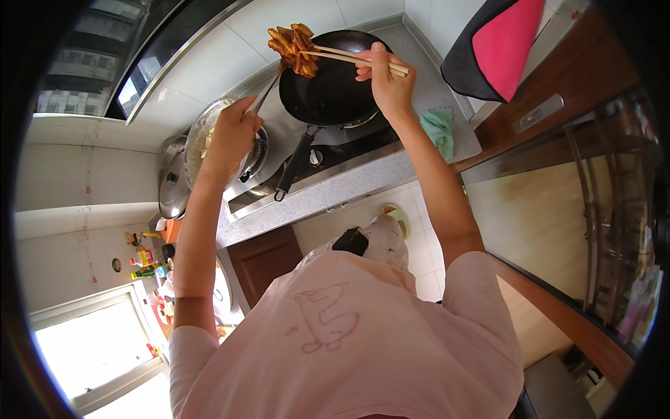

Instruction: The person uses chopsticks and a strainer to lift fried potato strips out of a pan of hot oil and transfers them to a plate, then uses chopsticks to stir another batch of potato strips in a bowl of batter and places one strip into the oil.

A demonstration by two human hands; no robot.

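Note:
My left hand (234,133) grips the handle of a metal ladle or skimmer (266,93), whose head is hidden under a heap of browned fried pieces (296,48). In my right hand (390,78) is a pair of wooden chopsticks (345,55); their tips touch the heap. The food is held up beside the left rim of a black frying pan (335,91), which sits on the right burner with its black handle (294,165) towards me. Below my left hand, a large bowl or pan (196,146) with pale contents stands at the left burner, partly covered by my hand and forearm.
A steel lid (174,186) leans at the far left. The stove knob (315,157) is near the counter's front edge. To the right are a green cloth (438,131), a hanging pink-and-black cloth (497,52) and a wooden door (565,110). Several bottles (144,257) stand by the window.

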